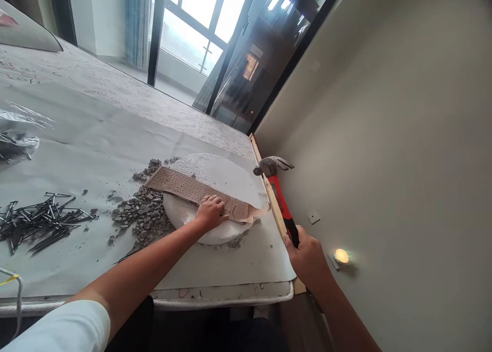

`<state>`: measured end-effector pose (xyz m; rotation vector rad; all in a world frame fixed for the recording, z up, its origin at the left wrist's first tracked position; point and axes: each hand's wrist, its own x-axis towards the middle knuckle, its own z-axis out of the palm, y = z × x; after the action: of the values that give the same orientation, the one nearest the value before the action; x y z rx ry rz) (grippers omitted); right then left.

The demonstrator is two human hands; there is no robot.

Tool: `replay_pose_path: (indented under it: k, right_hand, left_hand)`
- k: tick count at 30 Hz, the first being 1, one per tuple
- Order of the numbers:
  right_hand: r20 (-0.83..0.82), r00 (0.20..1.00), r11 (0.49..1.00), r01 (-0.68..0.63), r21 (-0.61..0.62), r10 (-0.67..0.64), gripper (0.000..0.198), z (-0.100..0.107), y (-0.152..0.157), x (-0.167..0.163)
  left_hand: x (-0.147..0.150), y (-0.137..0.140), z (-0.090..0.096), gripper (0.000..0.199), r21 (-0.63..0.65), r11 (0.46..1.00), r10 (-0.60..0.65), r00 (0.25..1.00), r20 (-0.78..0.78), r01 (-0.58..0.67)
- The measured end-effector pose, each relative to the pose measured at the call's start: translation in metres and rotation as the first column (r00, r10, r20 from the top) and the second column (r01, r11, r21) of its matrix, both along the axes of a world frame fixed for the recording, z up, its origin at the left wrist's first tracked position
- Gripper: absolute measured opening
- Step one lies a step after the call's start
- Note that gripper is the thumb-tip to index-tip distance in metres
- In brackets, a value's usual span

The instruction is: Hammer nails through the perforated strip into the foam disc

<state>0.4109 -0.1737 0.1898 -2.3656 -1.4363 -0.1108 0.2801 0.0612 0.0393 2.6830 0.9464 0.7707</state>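
My left hand (210, 212) presses on a long brown strip (180, 182) covered in rows of dots or small holes, its fingers bent and close together. Whether anything small is under the fingers is hidden. The strip lies slantwise across a thick round white slab (219, 170), and its right end looks torn and peeling. In my right hand (307, 254) is a claw hammer (282, 198) with a red and black handle. My fingers wrap round the handle's lower end, and the metal head is raised at the right of the slab.
Grey stone chips (144, 213) lie heaped along the slab's left side. A pile of dark nails (42, 221) sits farther left, below a clear plastic bag (17, 142). A grey sheet (103, 137) covers the table. A wooden strip (274, 208) and the wall (403, 137) bound the right side.
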Motion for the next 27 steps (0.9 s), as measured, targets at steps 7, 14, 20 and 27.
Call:
replay_pose_path:
  k: [7, 14, 20, 27]
  right_hand:
    - [-0.073, 0.997, 0.959, -0.015, -0.283, -0.006, 0.014, -0.044, 0.006, -0.003]
    - [0.035, 0.999, 1.000, 0.007, -0.013, -0.006, 0.022, 0.005, 0.011, -0.006]
    - [0.015, 0.999, 0.955, -0.045, -0.294, 0.052, 0.013, -0.023, 0.016, -0.007]
    - [0.069, 0.997, 0.986, -0.020, -0.168, 0.032, 0.013, 0.007, 0.016, -0.008]
  left_hand:
    - [-0.003, 0.000, -0.002, 0.029, -0.033, 0.999, -0.006, 1.000, 0.029, 0.007]
    - [-0.003, 0.000, -0.003, 0.032, -0.039, 0.999, -0.004, 1.000, 0.023, 0.005]
    - [-0.002, 0.000, -0.003, 0.055, -0.116, 0.992, 0.049, 0.997, 0.054, -0.043]
    - [-0.003, -0.001, -0.002, 0.055, -0.116, 0.992, 0.049, 0.997, 0.053, -0.042]
